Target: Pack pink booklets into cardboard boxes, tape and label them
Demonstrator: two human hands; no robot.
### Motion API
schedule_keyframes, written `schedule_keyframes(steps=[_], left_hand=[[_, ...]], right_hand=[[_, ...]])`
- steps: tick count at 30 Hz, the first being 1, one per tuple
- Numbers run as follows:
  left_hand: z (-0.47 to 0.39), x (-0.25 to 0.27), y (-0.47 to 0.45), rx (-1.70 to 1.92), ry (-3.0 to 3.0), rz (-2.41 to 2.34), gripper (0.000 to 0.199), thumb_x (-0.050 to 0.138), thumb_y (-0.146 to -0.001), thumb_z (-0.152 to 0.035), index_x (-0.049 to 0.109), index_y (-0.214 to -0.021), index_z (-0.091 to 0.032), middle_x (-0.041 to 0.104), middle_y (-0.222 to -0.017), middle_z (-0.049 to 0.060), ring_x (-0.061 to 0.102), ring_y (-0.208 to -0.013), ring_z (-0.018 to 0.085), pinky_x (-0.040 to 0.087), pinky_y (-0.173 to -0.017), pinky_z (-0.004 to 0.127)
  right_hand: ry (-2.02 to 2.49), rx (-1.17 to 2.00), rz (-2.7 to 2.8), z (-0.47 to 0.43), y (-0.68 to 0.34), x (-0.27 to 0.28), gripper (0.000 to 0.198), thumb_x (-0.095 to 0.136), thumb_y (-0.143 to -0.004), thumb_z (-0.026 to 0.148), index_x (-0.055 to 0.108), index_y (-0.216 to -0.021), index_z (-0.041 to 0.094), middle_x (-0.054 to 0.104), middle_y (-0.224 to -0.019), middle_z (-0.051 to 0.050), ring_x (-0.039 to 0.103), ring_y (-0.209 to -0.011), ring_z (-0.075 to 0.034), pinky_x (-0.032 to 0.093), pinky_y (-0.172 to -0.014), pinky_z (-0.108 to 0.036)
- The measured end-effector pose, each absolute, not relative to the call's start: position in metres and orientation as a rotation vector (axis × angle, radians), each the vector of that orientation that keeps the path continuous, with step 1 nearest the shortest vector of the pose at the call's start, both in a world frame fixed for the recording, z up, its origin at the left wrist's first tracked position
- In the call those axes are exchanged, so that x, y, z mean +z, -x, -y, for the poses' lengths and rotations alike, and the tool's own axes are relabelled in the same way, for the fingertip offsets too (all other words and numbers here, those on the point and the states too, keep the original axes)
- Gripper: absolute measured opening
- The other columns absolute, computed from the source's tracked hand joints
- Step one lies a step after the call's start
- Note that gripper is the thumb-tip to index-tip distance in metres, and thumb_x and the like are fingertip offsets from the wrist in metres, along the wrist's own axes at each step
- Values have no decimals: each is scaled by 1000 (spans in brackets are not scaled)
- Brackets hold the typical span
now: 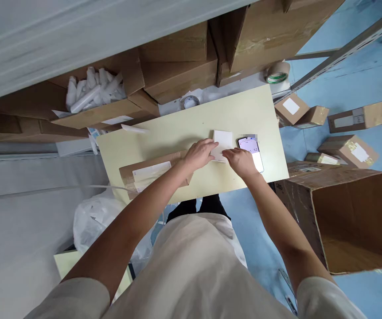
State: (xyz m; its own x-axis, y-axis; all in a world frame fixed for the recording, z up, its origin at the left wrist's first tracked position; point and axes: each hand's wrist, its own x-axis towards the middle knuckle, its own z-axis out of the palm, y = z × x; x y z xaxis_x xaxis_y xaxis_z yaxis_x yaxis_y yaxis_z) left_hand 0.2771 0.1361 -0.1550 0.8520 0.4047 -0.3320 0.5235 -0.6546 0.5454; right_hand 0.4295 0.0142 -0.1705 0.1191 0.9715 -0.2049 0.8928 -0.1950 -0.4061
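A small white rectangular block [223, 140], perhaps a box or a stack of paper, lies on the pale yellow table [174, 133]. My left hand [199, 155] grips its left side, fingers over the edge and thumb lower down. At its right side my right hand [241, 162] has its fingers closed together in a pinch at the edge; exactly what is between the fingertips is hidden. Just right of the block, partly behind my right hand, lies a phone [260, 163] with a lit screen. A flat cardboard box [128, 175] with a white label sits under my left forearm.
Along the table's far side stand open cardboard boxes, one [124, 108] holding white rolled pieces. A tape roll [278, 71] and a smaller roll [191, 102] lie there. A large open carton [317, 230] stands at right, with several small parcels [357, 117] on the floor.
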Motion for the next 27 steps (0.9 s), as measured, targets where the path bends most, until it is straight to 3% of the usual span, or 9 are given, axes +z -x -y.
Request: schedule_keyframes(steps=[4,7,9,13,15,18,22,24,27], left_hand=[[-135,-153,-283,-119,-2452,-586,33,65,-79,-15,65,-111,-21,62,-122,9,54,-114,24,42,-94,38],[-135,-146,-288,-26,-2490,-514,16,58,-82,-13,71,-89,-19,71,-96,8,62,-98,23,42,-89,38],[-136,-141,-289,57,-2440,-579,16,55,-83,-13,70,-81,-18,71,-81,6,65,-84,20,43,-85,37],[-153,-135,-283,260,-2063,-762,15,55,-86,-25,67,-89,-16,71,-82,4,65,-74,17,47,-73,29],[-167,-133,-278,365,-1904,-812,20,53,-88,-28,64,-96,-14,71,-86,5,65,-78,16,49,-73,28],[-183,-119,-273,586,-1916,-939,26,54,-88,-30,59,-110,-16,68,-103,8,63,-97,18,47,-88,33],[-181,-91,-277,544,-2372,-820,35,59,-85,-25,57,-120,-24,58,-129,8,42,-129,24,23,-111,46],[-176,-85,-284,305,-2590,-574,32,51,-87,-18,60,-117,-27,61,-124,5,39,-132,24,12,-113,52],[-176,-92,-294,53,-2700,-398,34,42,-89,-12,67,-105,-28,71,-96,2,48,-121,22,7,-111,57]], right_hand=[[2172,458,1909,-15,-428,-167,28,44,-94,27,71,-87,20,71,-74,-6,62,-66,-18,38,-59,-28],[2006,392,1890,-16,-426,-162,30,43,-95,33,69,-87,20,70,-72,-6,63,-71,-19,44,-77,-33],[1936,368,1743,-17,-429,-159,31,47,-92,44,66,-99,21,70,-87,-8,63,-84,-22,43,-89,-39],[1832,498,1357,-26,-439,-163,65,56,-77,64,51,-125,21,58,-123,-13,53,-114,-29,43,-93,-46],[1758,686,1246,-34,-441,-169,57,52,-80,64,56,-117,21,62,-114,-11,57,-106,-27,46,-85,-42],[1724,881,1135,-48,-433,-175,42,46,-87,57,63,-89,19,66,-84,-6,61,-79,-20,47,-69,-33],[1782,787,1181,-61,-416,-169,39,48,-88,52,62,-74,18,61,-65,-2,53,-60,-15,41,-60,-28],[1776,745,1233,-64,-411,-165,39,48,-89,51,62,-73,18,62,-65,-2,53,-59,-14,40,-60,-28],[1782,734,1211,-62,-408,-166,38,49,-88,51,65,-81,18,67,-73,-4,57,-63,-15,41,-61,-27]])
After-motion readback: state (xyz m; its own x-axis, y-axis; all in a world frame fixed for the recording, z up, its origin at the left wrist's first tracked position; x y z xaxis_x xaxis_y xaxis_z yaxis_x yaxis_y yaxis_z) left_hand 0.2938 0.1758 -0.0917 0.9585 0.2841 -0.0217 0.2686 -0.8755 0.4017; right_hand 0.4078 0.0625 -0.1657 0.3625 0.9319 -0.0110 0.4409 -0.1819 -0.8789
